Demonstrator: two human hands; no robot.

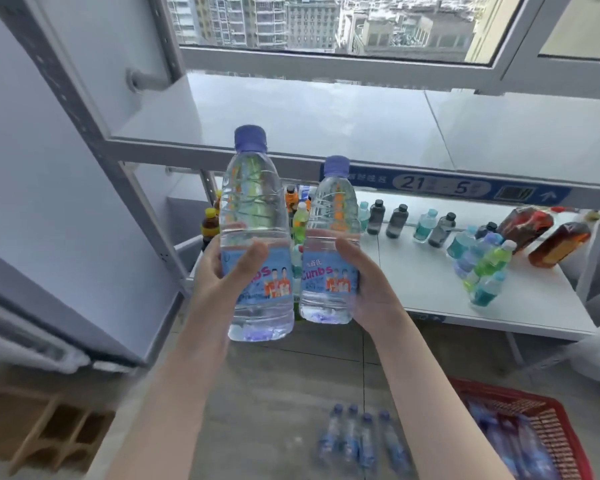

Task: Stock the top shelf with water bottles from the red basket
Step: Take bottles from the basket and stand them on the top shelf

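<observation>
We hold one full water bottle in our left hand (222, 271) and another (329, 244) in our right hand (368, 285), both upright below the top shelf (326, 123) at twelve o'clock. Each hand wraps the label band. They likely feel heavy, slick and squeezable; the red basket (548, 410) sits at five o'clock.

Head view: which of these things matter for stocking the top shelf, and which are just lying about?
For the job:
- clear plastic water bottle in left hand
- second clear water bottle in right hand
- bare grey top shelf
- red plastic basket
- four water bottles on floor

Lying about:
- mixed coloured bottles on lower shelf
- wooden rack
</observation>
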